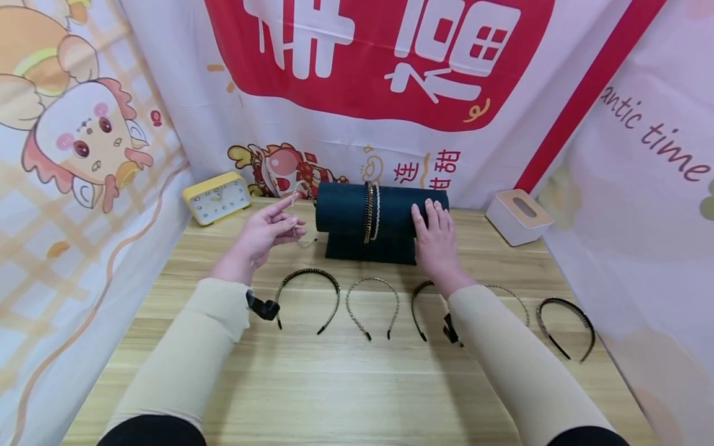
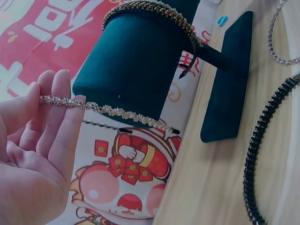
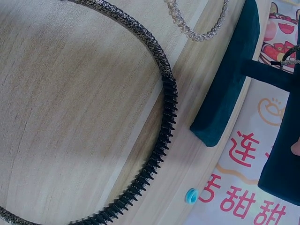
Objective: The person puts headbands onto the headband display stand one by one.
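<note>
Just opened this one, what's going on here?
A person's left hand pinches a beaded headband at the left end of a dark green display stand, which carries two headbands. The right hand rests on the stand's other end. More headbands lie in a row on the wooden table in front.

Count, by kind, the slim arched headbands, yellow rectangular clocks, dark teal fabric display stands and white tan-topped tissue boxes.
Dark teal fabric display stand: 1
Yellow rectangular clock: 1
White tan-topped tissue box: 1
Slim arched headbands: 8 (5 on the wood-grain table, 2 on the stand, 1 in the left hand)
Total: 11
</note>
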Tool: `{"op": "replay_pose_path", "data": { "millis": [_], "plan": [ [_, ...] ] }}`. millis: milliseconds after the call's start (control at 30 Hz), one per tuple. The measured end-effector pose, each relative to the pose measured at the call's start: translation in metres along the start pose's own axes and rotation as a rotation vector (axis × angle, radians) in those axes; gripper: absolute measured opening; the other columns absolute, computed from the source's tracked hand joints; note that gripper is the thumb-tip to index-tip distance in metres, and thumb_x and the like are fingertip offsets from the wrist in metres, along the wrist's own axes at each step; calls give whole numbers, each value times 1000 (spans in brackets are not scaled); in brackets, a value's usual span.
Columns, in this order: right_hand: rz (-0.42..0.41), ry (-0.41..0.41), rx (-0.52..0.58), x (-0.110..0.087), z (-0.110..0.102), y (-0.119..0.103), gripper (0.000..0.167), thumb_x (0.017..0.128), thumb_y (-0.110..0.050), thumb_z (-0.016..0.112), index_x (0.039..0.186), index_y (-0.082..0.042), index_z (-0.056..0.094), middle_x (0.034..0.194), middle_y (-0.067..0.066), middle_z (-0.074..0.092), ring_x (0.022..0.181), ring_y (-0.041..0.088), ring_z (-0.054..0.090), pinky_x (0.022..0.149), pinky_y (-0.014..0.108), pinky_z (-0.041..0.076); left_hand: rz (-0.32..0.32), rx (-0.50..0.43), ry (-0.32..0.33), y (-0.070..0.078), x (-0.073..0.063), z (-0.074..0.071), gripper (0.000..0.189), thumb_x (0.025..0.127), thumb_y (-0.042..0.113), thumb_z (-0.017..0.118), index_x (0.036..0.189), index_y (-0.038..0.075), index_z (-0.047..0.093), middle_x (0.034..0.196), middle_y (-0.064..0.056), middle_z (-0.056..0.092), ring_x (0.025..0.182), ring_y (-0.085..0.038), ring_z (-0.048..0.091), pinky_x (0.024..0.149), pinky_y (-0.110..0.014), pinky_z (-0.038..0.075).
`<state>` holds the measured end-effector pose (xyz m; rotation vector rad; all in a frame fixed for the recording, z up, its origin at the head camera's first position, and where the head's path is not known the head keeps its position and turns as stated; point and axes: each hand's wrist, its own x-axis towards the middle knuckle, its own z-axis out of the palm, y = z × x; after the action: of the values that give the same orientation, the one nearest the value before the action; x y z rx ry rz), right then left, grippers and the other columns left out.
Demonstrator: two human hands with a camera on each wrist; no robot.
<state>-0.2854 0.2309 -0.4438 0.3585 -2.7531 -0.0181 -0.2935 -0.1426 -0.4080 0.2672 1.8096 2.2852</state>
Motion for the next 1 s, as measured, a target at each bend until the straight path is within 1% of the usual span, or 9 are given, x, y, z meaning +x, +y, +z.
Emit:
{"op": "replay_pose_path", "data": {
  "millis": [167, 400, 567, 700, 800, 867, 933, 967, 1000],
  "plan": [
    [-3, -4, -2, 0, 1, 1, 76, 92, -14, 67, 155, -11, 24, 157, 23, 16, 144, 40, 13, 119, 50, 5, 7, 14, 6, -3, 12, 13, 56, 98, 1, 59, 150, 14, 43, 101, -12, 69, 87, -23, 72, 84, -38, 56],
    [-9, -4, -6, 1, 0, 1, 77, 92, -16, 68, 155, -11, 24, 157, 23, 15, 144, 41, 14, 119, 51, 7, 48, 19, -34, -5, 28, 30, 54, 98, 0, 58, 149, 12, 45, 95, -9, 70, 85, -24, 72, 87, -42, 54],
    [-7, -8, -2, 0, -1, 2, 76, 92, -15, 67, 155, -11, 24, 157, 23, 15, 144, 41, 13, 119, 50, 5, 47, 63, -35, -8, 36, 35, 55, 98, 1, 58, 149, 15, 45, 93, -7, 71, 85, -22, 72, 83, -37, 57],
    [-5, -8, 2, 0, 0, 2, 77, 92, -15, 67, 155, -11, 24, 158, 23, 15, 144, 40, 13, 119, 49, 3, 35, 71, -34, -10, 42, 38, 53, 99, 1, 57, 149, 15, 46, 92, -6, 71, 84, -20, 72, 79, -33, 58],
    [-4, -11, 1, 0, 0, 2, 76, 92, -15, 67, 155, -11, 24, 158, 22, 15, 144, 40, 13, 119, 49, 3, 36, 76, -53, -12, 45, 43, 52, 98, 0, 57, 148, 12, 46, 91, -6, 71, 84, -20, 72, 80, -35, 58],
    [-3, -11, -1, 0, 0, 2, 76, 93, -15, 67, 155, -12, 24, 158, 22, 15, 144, 40, 13, 119, 49, 3, 43, 90, -55, -13, 47, 48, 51, 98, -1, 58, 147, 9, 48, 91, -8, 71, 84, -21, 72, 82, -39, 57],
    [-3, -9, 0, 0, 0, 2, 76, 92, -15, 67, 155, -12, 24, 158, 22, 15, 144, 40, 13, 119, 49, 3, 63, 156, -23, -13, 47, 56, 48, 96, 0, 61, 143, 8, 52, 91, -9, 71, 85, -21, 72, 82, -39, 57],
    [-3, -7, 1, 0, 0, 2, 76, 92, -15, 67, 155, -12, 24, 158, 22, 15, 144, 40, 13, 119, 49, 4, 79, 204, 4, -12, 46, 60, 47, 96, 1, 62, 142, 8, 54, 91, -10, 70, 84, -21, 71, 81, -38, 58],
    [-3, -4, 3, 0, 1, 2, 76, 92, -15, 68, 155, -12, 24, 158, 22, 15, 144, 40, 13, 119, 50, 4, 97, 273, 39, -12, 46, 64, 45, 95, 3, 64, 140, 9, 57, 91, -10, 70, 85, -20, 71, 79, -35, 58]
  ]
}}
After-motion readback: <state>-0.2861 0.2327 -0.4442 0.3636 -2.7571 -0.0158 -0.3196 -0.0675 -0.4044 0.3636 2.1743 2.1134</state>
